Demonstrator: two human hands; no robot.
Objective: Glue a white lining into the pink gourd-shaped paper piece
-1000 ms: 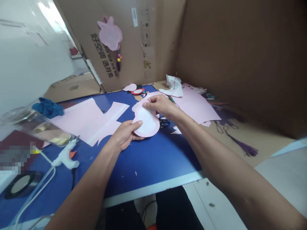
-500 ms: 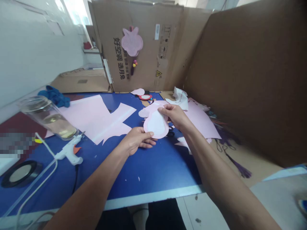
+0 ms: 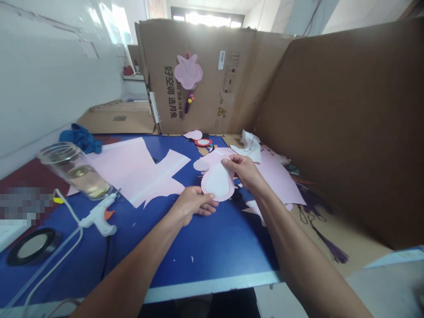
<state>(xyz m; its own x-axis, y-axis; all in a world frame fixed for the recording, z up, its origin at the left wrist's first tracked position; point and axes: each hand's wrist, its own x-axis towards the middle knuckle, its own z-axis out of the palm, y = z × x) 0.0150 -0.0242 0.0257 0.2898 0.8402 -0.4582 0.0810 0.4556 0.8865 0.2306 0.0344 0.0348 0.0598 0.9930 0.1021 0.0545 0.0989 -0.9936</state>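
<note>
While the view has tipped up to show more of the far cardboard wall (image 3: 212, 97), the pear-shaped paper piece (image 3: 217, 182), a white panel on a wider pink backing, stays in both hands over the blue table (image 3: 185, 256). Compared with a second ago, the left hand (image 3: 192, 205) has shifted its thumb from the piece's left side to its near edge; that looks like a change of grip only, with the piece being handled rather than set down.

From the left, a black tape roll (image 3: 33, 246), a glass jar (image 3: 88, 176) and a white glue gun (image 3: 101, 216) lie apart from the hands, the jar just beyond the gun. Next comes a cut pink sheet (image 3: 122, 168).

The left hand pinches the near edge, thumb above, fingers beneath, the outer ones loosely extended. The right hand (image 3: 243, 168) closes thumb and forefinger on the narrower far end; its other fingers are partly hidden. Dark scissor handles (image 3: 237, 193) show just right of the piece. Farther right are another pink sheet (image 3: 278, 179) and a purple tassel (image 3: 336, 254).
</note>
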